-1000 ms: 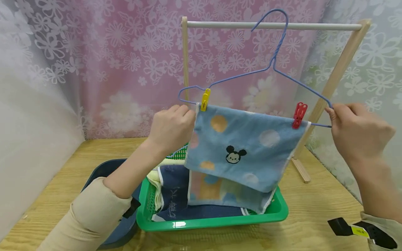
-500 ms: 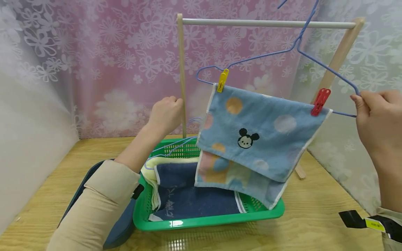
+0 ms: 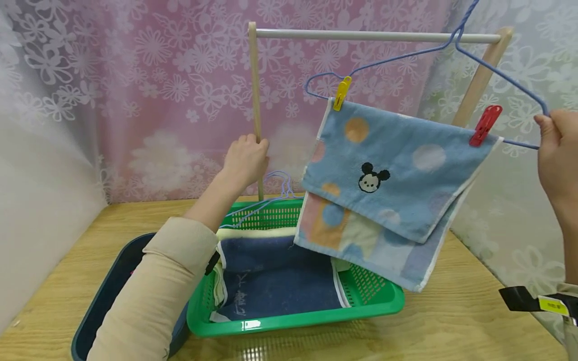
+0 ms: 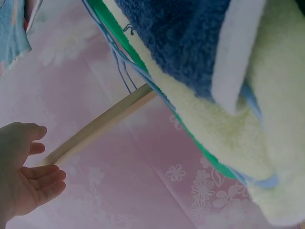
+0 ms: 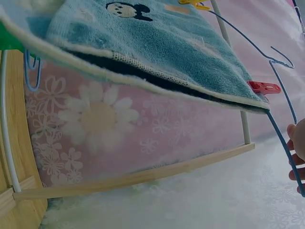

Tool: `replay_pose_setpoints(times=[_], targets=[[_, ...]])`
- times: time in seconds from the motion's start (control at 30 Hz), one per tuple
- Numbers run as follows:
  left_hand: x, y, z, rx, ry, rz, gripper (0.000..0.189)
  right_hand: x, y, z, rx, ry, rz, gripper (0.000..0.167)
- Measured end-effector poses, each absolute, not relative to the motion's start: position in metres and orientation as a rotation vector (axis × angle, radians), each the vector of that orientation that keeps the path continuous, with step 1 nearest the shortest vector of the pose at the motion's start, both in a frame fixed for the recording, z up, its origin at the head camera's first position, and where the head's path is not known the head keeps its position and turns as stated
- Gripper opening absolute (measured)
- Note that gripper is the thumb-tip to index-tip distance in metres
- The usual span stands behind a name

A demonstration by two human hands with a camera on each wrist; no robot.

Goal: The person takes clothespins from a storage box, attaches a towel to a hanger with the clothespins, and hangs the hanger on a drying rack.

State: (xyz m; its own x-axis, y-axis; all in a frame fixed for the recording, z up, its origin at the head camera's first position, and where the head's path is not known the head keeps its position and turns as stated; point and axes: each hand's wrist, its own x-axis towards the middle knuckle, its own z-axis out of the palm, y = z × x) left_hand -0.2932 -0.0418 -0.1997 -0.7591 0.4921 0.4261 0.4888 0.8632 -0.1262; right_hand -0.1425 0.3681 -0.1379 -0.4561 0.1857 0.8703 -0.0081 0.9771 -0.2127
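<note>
My right hand (image 3: 560, 155) grips the right end of a blue wire hanger (image 3: 519, 87), which is tilted and raised before the rack. Folded over its lower bar is a light-blue spotted towel (image 3: 397, 145) with a black-and-white mouse-head motif. A yellow clothes peg (image 3: 342, 94) clips the towel's left corner, a red clothes peg (image 3: 485, 125) its right. My left hand (image 3: 246, 159) overlaps the rack's left wooden post (image 3: 254, 80) in the head view. In the left wrist view its fingers (image 4: 50, 191) are loosely bent, holding nothing, with the post behind them.
A green basket (image 3: 293, 319) holds a navy towel (image 3: 284, 281), pale yellow cloth and more blue hangers (image 3: 284, 185). A dark blue tub (image 3: 106, 281) stands left of it, partly behind my left arm. The rack's metal rail (image 3: 361, 35) runs across the back.
The hanger, towel and pegs have moved right and up with my right hand, uncovering more of the basket. My left hand has shifted slightly up and right, apart from the towel.
</note>
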Motion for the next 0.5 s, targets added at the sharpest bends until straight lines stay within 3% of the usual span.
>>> replay_pose_setpoints(times=[0.5], targets=[[-0.302,-0.043,-0.206,-0.716,-2.461,0.215,0.023,-0.159,0.379,-0.131,-0.295,-2.046,0.249,0.037]])
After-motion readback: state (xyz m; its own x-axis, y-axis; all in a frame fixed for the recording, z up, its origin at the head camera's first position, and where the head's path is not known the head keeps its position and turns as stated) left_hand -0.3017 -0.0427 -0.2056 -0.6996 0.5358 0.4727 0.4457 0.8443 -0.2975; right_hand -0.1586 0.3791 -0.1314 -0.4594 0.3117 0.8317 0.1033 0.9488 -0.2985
